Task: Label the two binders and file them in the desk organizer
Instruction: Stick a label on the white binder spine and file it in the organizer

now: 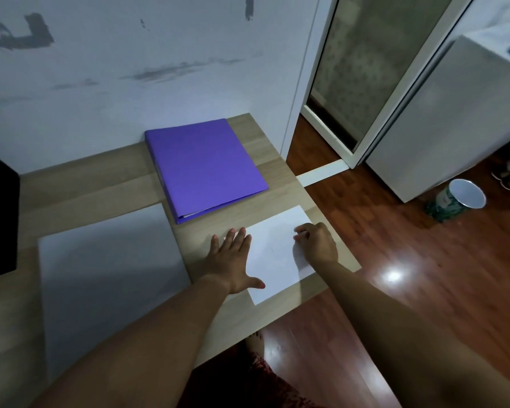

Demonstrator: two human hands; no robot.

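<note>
left hand lay flat, fingers spread, pinning white sheet | right hand fingertips bunched, possibly pinching something | advice: hold paper steady while labelling purple binder

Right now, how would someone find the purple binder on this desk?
Start at the wooden desk against the white wall. At its far right corner, a purple binder lies flat and closed. It is the only coloured thing; the sheets near it are white.

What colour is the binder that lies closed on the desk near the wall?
The binder is purple, seen best in the head view.
</note>
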